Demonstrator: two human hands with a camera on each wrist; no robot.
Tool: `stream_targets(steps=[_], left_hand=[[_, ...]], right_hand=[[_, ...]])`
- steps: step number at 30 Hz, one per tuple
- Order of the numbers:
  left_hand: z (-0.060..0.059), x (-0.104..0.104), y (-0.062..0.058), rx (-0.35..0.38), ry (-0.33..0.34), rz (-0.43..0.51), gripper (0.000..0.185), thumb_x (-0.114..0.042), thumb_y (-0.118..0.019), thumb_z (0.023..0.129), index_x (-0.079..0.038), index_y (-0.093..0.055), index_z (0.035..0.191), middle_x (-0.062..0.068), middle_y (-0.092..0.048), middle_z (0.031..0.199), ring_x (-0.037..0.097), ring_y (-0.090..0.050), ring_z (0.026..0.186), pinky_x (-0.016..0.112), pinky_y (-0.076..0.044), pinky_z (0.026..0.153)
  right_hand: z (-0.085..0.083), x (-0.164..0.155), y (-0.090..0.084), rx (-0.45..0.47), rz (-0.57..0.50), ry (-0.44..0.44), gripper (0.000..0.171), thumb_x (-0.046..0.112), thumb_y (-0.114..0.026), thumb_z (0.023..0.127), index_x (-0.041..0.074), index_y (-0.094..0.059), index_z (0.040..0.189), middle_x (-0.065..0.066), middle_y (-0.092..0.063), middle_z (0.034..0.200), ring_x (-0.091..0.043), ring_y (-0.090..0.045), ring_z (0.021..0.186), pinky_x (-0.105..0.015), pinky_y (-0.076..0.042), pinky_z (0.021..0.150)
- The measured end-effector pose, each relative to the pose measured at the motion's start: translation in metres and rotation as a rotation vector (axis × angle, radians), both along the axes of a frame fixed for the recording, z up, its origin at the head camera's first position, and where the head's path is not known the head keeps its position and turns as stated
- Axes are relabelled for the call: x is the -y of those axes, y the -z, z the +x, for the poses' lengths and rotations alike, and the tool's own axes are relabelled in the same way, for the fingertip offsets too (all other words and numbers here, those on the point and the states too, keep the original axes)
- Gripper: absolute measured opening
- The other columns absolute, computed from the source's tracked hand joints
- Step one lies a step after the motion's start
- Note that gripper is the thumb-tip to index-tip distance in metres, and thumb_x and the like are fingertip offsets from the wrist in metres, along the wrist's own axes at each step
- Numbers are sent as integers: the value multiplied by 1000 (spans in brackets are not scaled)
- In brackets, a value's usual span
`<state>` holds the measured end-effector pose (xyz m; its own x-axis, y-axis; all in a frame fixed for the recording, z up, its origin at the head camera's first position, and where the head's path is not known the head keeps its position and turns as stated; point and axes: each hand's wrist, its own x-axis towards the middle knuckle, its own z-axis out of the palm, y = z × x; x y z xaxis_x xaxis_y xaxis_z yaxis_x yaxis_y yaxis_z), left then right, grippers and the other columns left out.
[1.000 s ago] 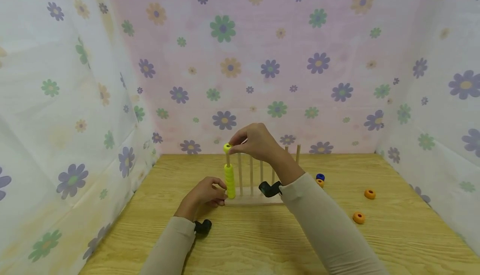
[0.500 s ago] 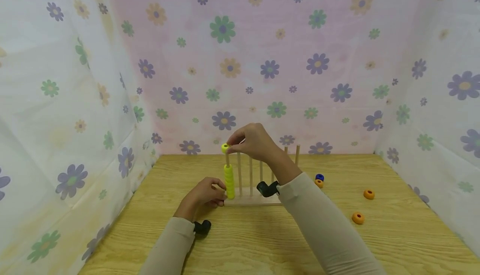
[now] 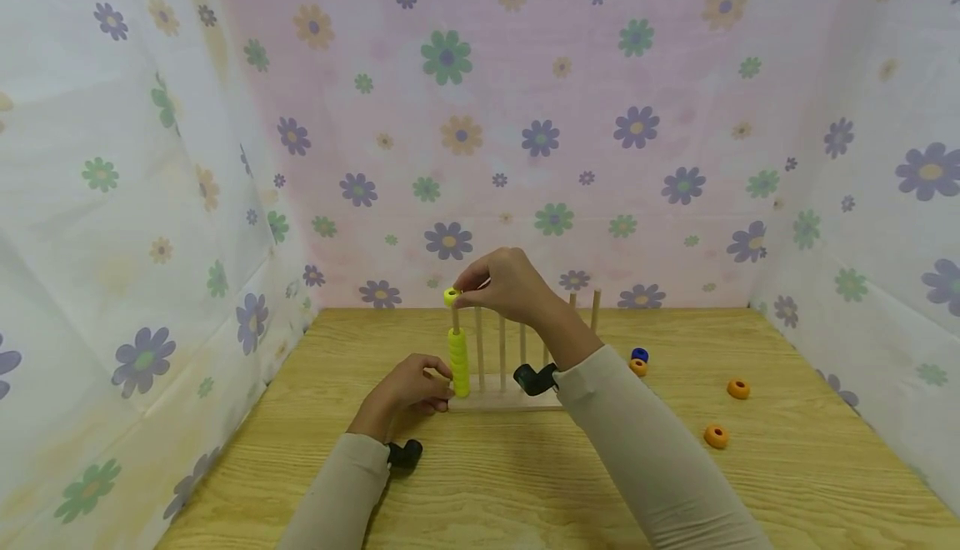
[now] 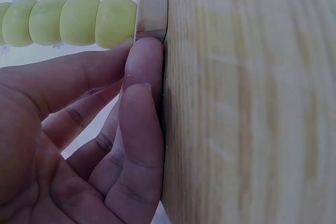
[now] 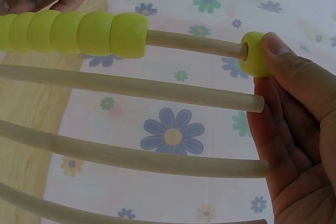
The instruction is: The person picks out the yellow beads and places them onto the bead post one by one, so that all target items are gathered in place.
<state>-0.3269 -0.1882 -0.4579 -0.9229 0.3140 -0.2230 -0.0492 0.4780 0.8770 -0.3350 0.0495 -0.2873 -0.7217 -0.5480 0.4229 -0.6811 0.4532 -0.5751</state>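
A wooden peg rack (image 3: pixel 502 401) with several upright rods stands on the table. Its leftmost rod carries a stack of yellow beads (image 3: pixel 459 364), also seen lying sideways in the right wrist view (image 5: pixel 94 33). My right hand (image 3: pixel 506 285) pinches one more yellow bead (image 5: pixel 255 55) between thumb and fingers, at the top of that same rod; the rod's tip enters the bead's hole. A bare length of rod separates this bead from the stack. Low at the rack's left end, my left hand (image 3: pixel 408 385) holds the base corner (image 4: pixel 152 9) with curled fingers and thumb.
Right of the rack, a blue bead (image 3: pixel 640 355) lies behind an orange bead (image 3: pixel 638 368). Two more orange beads, one farther back (image 3: pixel 738 389) and one nearer (image 3: pixel 716 437), rest on the wood-grain table (image 3: pixel 480 483). Flowered cloth (image 3: pixel 495 100) surrounds the table.
My right hand, with the yellow bead, has shifted very slightly left at the rod's top. The left hand stays at the rack's base.
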Motion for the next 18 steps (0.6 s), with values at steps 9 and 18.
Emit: stream_targets(steps=[9, 18], left_hand=[[2, -1, -1, -4, 3, -4, 27, -14, -77, 93, -4, -67, 116, 14, -77, 90, 22, -75, 71, 36, -64, 66], [1, 0, -1, -3, -1, -9, 26, -14, -77, 93, -5, -67, 116, 12, -77, 87, 20, -74, 70, 36, -64, 66]], right_hand=[[-2, 0, 2, 18, -1, 3, 11, 26, -86, 87, 18, -84, 95, 8, -78, 88, -7, -73, 79, -27, -62, 69], [-1, 0, 4, 14, 1, 10, 12, 26, -86, 87, 18, -84, 96, 8, -79, 89, -8, -73, 80, -27, -62, 70]])
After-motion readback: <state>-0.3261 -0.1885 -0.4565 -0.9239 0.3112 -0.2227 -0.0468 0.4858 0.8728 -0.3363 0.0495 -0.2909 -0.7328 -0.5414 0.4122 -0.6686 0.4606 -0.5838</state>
